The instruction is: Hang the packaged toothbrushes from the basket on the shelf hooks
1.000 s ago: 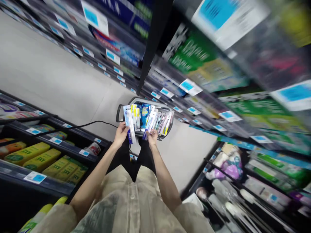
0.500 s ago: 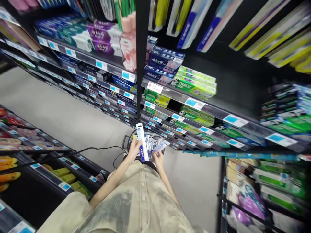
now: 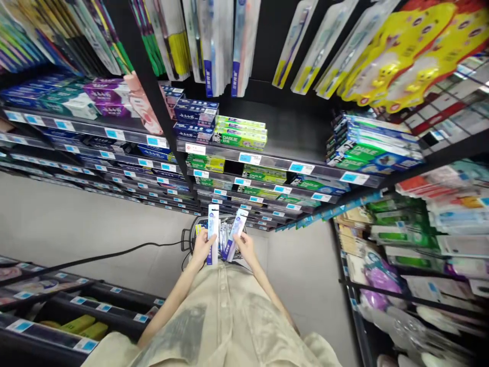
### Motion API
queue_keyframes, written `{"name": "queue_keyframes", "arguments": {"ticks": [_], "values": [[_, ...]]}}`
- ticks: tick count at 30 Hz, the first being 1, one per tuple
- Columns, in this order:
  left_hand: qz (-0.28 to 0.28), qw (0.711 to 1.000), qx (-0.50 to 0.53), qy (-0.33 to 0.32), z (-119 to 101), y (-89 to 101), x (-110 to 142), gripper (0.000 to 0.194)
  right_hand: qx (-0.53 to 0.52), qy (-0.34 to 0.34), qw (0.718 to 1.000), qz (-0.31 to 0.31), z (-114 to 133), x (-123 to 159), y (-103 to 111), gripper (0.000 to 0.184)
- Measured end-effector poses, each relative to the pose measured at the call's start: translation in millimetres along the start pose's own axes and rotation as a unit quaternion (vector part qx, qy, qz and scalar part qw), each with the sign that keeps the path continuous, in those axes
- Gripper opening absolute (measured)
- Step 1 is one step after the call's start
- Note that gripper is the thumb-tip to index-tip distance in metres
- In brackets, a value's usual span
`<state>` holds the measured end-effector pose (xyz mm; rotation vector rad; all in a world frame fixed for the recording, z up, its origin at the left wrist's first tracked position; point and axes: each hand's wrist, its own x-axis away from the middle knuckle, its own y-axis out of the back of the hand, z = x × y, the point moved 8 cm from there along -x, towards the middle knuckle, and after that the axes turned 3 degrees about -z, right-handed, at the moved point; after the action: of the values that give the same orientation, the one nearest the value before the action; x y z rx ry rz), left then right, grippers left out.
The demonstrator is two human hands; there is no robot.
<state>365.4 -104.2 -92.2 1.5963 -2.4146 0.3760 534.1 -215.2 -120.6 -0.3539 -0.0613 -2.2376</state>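
Note:
My left hand [image 3: 201, 246] is closed on a long white and blue toothbrush pack [image 3: 213, 229] held upright. My right hand [image 3: 244, 246] grips a second, similar toothbrush pack [image 3: 236, 235], tilted a little to the right. Both packs are lifted just above a dark shopping basket [image 3: 188, 239] on the floor, which holds several more packs, mostly hidden behind my hands. My beige shirt fills the bottom of the view.
Black shelves [image 3: 267, 162] ahead carry toothpaste boxes [image 3: 240, 136] behind blue price tags. Toothbrush packs [image 3: 214, 41] hang on pegs above. More shelving stands at the right [image 3: 420, 244] and lower left [image 3: 57, 316]. A black cable [image 3: 114, 252] crosses the grey floor [image 3: 76, 224].
The view has swung up from the basket to the shelves. Both hands have lifted a pack each out of the basket; the right hand's pack now stands upright beside the left one.

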Motion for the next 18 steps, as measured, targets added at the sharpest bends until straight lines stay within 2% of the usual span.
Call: {"name": "queue_keyframes", "arguments": {"ticks": [9,18], "values": [[0.047,0.999,-0.006,-0.010,-14,-52.0,-8,0.044,-0.060,-0.015,0.998,-0.009,12,6,30,0.044],[0.097,0.995,-0.025,-0.003,-5,-81.9,2,0.040,-0.089,-0.004,0.995,-0.039,29,23,54,0.043]]}}
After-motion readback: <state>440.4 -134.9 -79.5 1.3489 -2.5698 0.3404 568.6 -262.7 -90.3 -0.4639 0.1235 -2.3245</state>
